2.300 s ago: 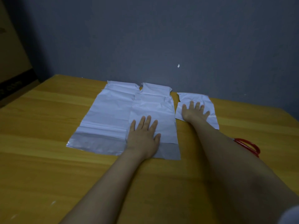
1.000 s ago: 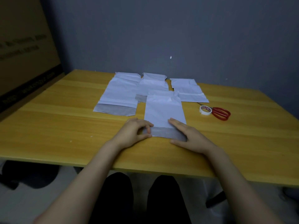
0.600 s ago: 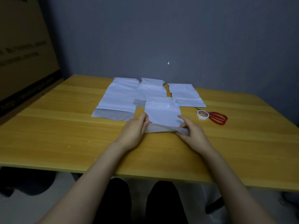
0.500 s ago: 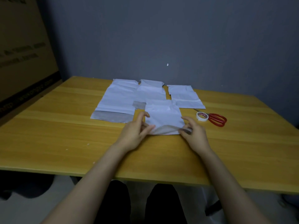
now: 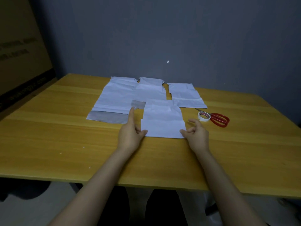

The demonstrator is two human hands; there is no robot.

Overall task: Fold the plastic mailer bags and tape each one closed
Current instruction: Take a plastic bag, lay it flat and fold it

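The left grip (image 5: 131, 133) lay almost flat, forefinger straight and thumb pressing the near corner of the folded mailer (image 5: 162, 123), which lay on the table (image 5: 65, 136) between the two grips. The right grip (image 5: 197, 133) had its fingers loosely curled round nothing, only its thumb touching the other corner. Held so lightly, the slick fold would probably spring open if the right grip left for the tape roll (image 5: 204, 116) just beyond it, unless the left pinned the crease.

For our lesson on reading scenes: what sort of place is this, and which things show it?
Probably a small home packing spot: white mailer bags laid out on a wooden table, a tape roll and red scissors beside them, a cardboard box at left.
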